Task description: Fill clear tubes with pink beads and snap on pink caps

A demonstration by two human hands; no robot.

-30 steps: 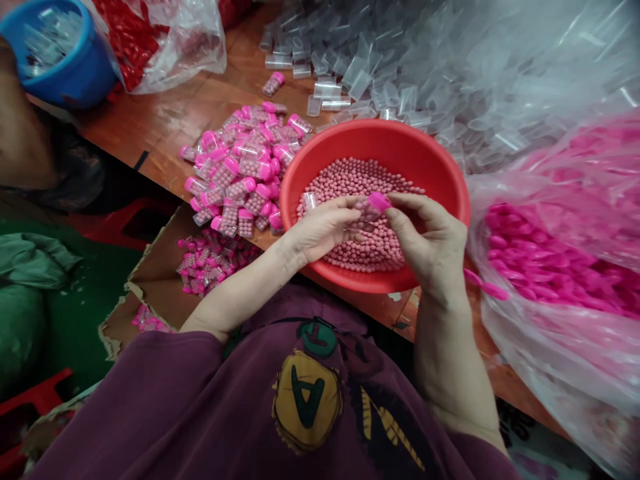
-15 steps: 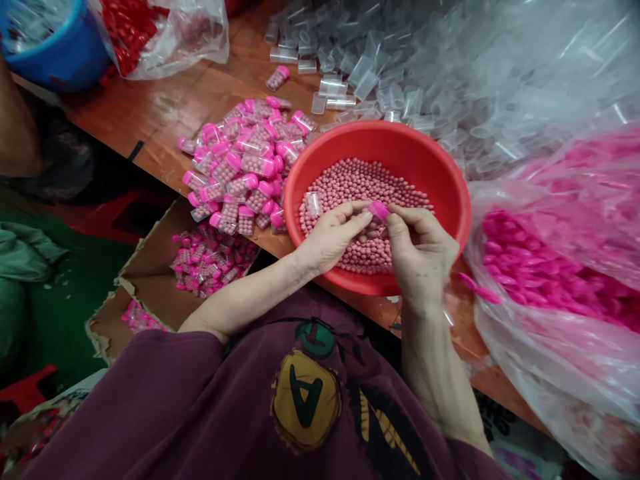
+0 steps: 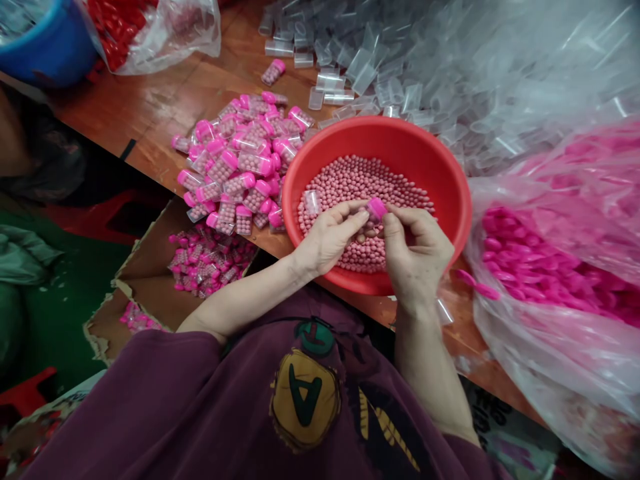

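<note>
Pinching a pink-capped vial (image 3: 376, 209) between thumb and fingertips, the right hand (image 3: 417, 257) hovers over a red plastic basin (image 3: 380, 137) standing near the front edge of a wooden desk (image 3: 165, 107). The vial's cap shows, while the fingers hide most of its clear body. The left hand (image 3: 327, 240) sits just beside it, its fingers pressed together and curving toward the vial; whether they grip it, I cannot tell. Loose pink pills (image 3: 360, 183) fill the bottom of the basin beneath both hands, and an uncapped clear vial (image 3: 311, 202) lies on them just left of the fingers. Left of the basin, a pile of filled pink-capped vials (image 3: 230, 167) lies on the desk, and one more (image 3: 273, 72) lies apart toward the back edge. Below the front edge, a cardboard box (image 3: 145, 280) holds further filled vials (image 3: 210, 257). Empty clear vials (image 3: 325, 83) heap along the back of the desk, a clear bag of bright pink caps (image 3: 530, 260) slumps at the right, and a blue bucket (image 3: 45, 47) stands in the back left corner beside a bag of small red pieces (image 3: 115, 33).
</note>
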